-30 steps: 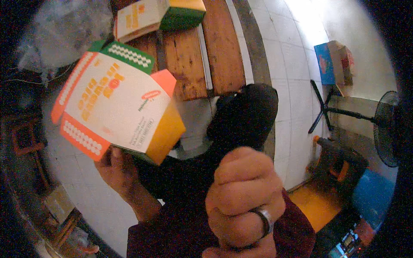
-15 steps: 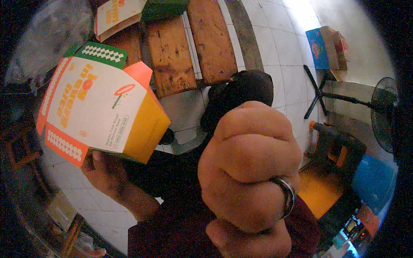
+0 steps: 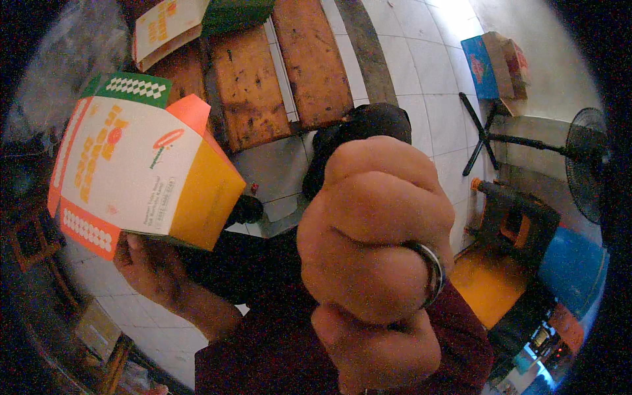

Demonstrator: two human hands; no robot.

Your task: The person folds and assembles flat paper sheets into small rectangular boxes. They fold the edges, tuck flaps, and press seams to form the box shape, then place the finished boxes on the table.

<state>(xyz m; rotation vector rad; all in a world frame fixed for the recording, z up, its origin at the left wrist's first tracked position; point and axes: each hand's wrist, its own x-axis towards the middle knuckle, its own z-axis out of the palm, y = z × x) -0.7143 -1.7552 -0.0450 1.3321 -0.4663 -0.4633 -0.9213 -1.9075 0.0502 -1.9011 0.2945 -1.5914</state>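
A folded cardboard food box, white with orange print, yellow and coral sides and a green flap, is held up at the left. My left hand grips it from below at its near edge, the fingers partly hidden under it. The box's end flaps stick outward. Raised close to the camera, my right hand is a fist with a ring on one finger. Nothing shows sticking out of it, and its palm is hidden.
A similar white and green box rests on the slatted wooden table. A clear plastic bag is at the far left. On the right are a standing fan, a blue and brown carton and a blue plastic item.
The box and both hands appear slightly further left, along with the whole scene, as the view shifts. The right fist sits a little higher. Both grips look the same.
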